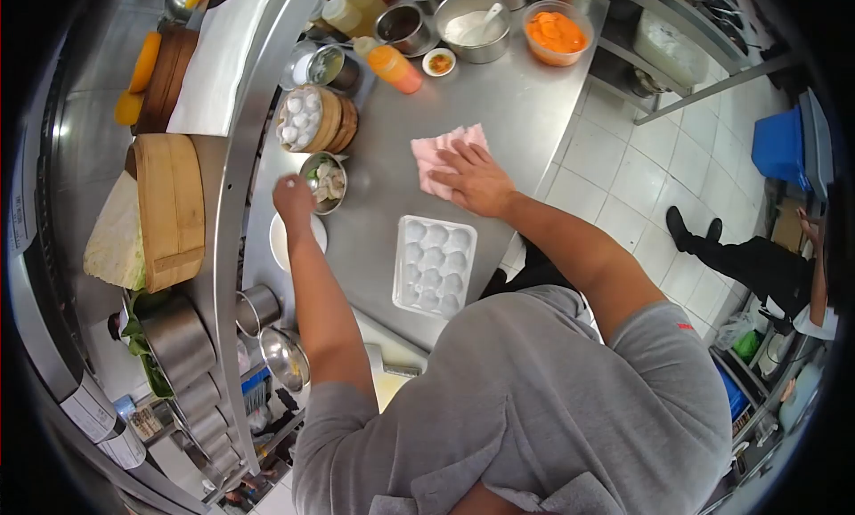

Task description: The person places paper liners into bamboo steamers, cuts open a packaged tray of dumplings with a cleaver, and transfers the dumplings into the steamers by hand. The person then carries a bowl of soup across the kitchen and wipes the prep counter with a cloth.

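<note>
My right hand lies flat on a folded pink cloth, fingers spread, on the steel counter. My left hand is closed beside a small metal bowl that holds pale pieces and some green. Whether anything is in those curled fingers is hidden. Just below the left hand, partly behind the forearm, is a white bowl. A white tray with rounded hollows lies on the counter between my arms, close to my body.
Bamboo steamers holding white balls stand beyond the left hand. At the back are an orange squeeze bottle, a small sauce dish, a metal pot and a tub of orange food. Another person is at the right.
</note>
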The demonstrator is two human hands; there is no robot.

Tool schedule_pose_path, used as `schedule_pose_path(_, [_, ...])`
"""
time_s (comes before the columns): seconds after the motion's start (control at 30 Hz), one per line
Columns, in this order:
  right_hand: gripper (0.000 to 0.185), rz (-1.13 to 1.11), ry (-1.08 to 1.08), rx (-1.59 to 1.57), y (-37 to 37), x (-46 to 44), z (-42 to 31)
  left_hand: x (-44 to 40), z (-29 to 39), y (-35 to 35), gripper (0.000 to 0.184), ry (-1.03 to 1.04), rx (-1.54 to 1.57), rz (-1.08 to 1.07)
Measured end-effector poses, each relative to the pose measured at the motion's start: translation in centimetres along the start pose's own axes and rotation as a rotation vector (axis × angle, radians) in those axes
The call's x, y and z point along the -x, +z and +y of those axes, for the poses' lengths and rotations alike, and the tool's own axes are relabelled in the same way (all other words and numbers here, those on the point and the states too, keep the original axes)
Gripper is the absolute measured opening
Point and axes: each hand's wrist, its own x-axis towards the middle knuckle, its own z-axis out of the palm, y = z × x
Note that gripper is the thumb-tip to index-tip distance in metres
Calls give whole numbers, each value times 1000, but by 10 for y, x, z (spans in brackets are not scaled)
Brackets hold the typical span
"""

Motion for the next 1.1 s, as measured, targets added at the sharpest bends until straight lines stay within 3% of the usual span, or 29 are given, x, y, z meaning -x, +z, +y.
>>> schedule_pose_path(0.13, [53, -70, 227, 358, -7, -49, 27, 104, -32, 14, 36, -133, -9, -33])
schedule_pose_path(0.23, [58, -2, 446, 440, -11, -52, 84, 110, -82, 25, 47, -47, 61, -93])
schedule_pose_path(0.3, [58, -13, 640, 405, -50, -38, 110, 103, -111, 35, 50, 236, -60, 4])
schedule_pose_path(0.37, [57, 32, 714, 463, -63, -12, 140, 118, -89, 37, 50, 299, -68, 87])
schedule_pose_path(0.47, [54, -68, 679, 485, -83, -8, 144, 125, -88, 39, 48, 360, -128, 196])
schedule_pose_path(0.67, [79, -342, 654, 423, -79, -46, 128, 115, -100, 52, 43, 395, -168, 328])
schedule_pose_path(0.77, [80, -395, 445, 434, -56, -48, 103, 138, -78, 50, 36, 321, -217, 366])
schedule_pose_path(0.83, [76, -328, 370, 446, -37, -58, 91, 162, -80, 51, 32, 298, 103, 380])
schedule_pose_path(0.93, [67, -212, 154, 129, -11, -84, 74, 201, -102, 48, 25, 303, 134, 347])
schedule_pose_path(1.1, [50, -288, 34, -103, 11, -108, 58, 249, -110, 40, 26, 242, 227, 332])
